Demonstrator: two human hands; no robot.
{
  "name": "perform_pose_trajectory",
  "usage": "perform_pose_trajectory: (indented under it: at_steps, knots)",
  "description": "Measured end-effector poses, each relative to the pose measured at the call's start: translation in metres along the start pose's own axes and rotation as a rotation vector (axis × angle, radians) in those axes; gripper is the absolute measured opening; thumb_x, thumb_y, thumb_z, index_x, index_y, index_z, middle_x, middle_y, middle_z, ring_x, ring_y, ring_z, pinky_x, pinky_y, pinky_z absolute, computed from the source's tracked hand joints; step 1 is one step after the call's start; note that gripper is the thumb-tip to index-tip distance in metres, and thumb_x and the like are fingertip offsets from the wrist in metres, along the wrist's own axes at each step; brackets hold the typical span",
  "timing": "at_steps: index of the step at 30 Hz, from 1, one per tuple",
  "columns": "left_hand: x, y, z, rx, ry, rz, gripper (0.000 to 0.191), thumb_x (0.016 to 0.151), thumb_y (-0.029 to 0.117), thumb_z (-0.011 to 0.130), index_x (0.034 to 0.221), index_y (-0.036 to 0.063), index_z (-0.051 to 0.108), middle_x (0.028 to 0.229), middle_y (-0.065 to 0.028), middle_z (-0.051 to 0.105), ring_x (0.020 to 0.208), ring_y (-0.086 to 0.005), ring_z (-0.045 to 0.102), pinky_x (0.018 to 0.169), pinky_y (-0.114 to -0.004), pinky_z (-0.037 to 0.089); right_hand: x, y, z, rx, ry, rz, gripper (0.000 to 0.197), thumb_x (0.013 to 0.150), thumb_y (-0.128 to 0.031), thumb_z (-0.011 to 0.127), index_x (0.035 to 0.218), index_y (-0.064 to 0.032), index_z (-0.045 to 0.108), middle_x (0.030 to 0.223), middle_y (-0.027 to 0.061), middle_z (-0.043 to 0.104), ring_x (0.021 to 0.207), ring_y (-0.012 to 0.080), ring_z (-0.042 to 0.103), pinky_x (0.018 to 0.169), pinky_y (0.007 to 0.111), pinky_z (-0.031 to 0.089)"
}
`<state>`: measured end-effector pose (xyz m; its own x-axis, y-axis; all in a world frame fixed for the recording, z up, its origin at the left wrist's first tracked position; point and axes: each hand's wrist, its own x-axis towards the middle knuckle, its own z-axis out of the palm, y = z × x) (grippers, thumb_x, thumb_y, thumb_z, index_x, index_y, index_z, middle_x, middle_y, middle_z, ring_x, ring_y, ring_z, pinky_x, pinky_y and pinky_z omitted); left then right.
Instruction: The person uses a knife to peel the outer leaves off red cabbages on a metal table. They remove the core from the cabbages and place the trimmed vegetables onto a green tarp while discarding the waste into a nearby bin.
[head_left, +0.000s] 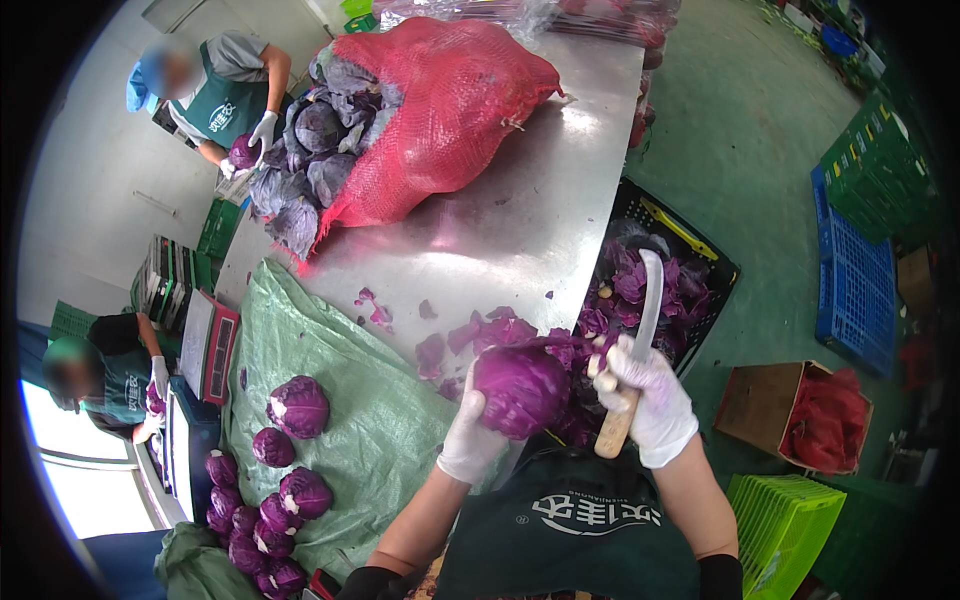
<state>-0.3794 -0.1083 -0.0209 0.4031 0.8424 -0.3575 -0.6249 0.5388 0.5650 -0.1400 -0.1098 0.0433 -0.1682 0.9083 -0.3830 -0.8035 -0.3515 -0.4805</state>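
Observation:
My left hand (471, 435), in a white glove, holds a shiny red cabbage (525, 386) near the table's edge. In my gloved right hand (652, 397) is a knife with a wooden handle (618, 431); its curved blade (651, 300) points away from me. Pieces of purple leaf show at the right fingers, beside the cabbage. Below, a black crate (720, 289) holds purple leaf scraps (630, 277). Loose leaves (495, 330) lie on the metal table (517, 247). Several trimmed cabbages (300, 406) rest on a green woven sheet (360, 420) to the left.
A red mesh sack (457, 112) spills untrimmed cabbages (319, 126) across the far table. Two people in aprons (225, 112) handle cabbages at the left, near a scale (214, 349). Right of me stand a cardboard box (757, 409), bright green baskets (787, 532) and a blue pallet (855, 285).

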Motion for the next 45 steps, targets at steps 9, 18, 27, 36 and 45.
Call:
perform_pose_trajectory:
  at_steps: [9,18,27,36,45]
  knots:
    - [-0.011,0.0,-0.009,0.062,-0.194,-0.152,0.104,0.077,0.051,0.078,0.155,0.0086,0.024,0.153,-0.0176,0.037,0.141,-0.0356,0.041,0.117,-0.052,0.036,0.054,-0.009,-0.057,0.349,0.21,-0.094,0.022,0.097,-0.011,0.065,0.113,0.0028,0.06,0.094,0.0134,0.066,0.075,0.0153,0.065,0.059,0.024,0.051]
    - [-0.002,0.016,0.007,0.201,-0.191,0.014,0.098,0.074,0.055,0.081,0.148,0.0087,0.035,0.149,-0.0128,0.042,0.14,-0.031,0.041,0.117,-0.048,0.035,0.006,0.016,-0.007,-0.743,0.006,-0.231,0.066,0.082,-0.031,0.084,0.136,-0.0045,0.057,0.1,0.0033,0.063,0.082,0.0107,0.054,0.073,0.024,0.046]
    - [0.004,0.028,-0.002,0.446,-0.353,0.139,0.091,0.067,0.027,0.092,0.143,0.0111,0.046,0.153,-0.0158,0.04,0.144,-0.034,0.036,0.121,-0.052,0.026,-0.001,0.016,0.015,-0.902,-0.003,-0.184,0.045,0.086,-0.033,0.08,0.11,0.0033,0.069,0.095,0.0099,0.069,0.071,0.0134,0.059,0.064,0.027,0.049]
    - [0.009,0.029,-0.006,0.752,-0.413,0.29,0.096,0.058,0.02,0.093,0.141,0.0084,0.045,0.149,-0.0169,0.044,0.145,-0.0334,0.036,0.121,-0.048,0.025,0.007,0.016,-0.025,-0.828,0.134,-0.505,0.034,0.08,-0.016,0.087,0.104,-0.0075,0.065,0.105,0.003,0.066,0.074,0.0061,0.056,0.065,0.024,0.05]
    - [0.004,0.034,0.001,0.803,-0.363,0.212,0.088,0.058,0.013,0.091,0.135,0.0094,0.05,0.15,-0.0167,0.045,0.146,-0.0343,0.034,0.121,-0.049,0.023,0.0,0.047,-0.006,-1.57,-0.078,-1.019,0.029,0.083,0.0,0.076,0.11,-0.0066,0.066,0.09,0.0053,0.068,0.063,0.0107,0.059,0.057,0.023,0.049]
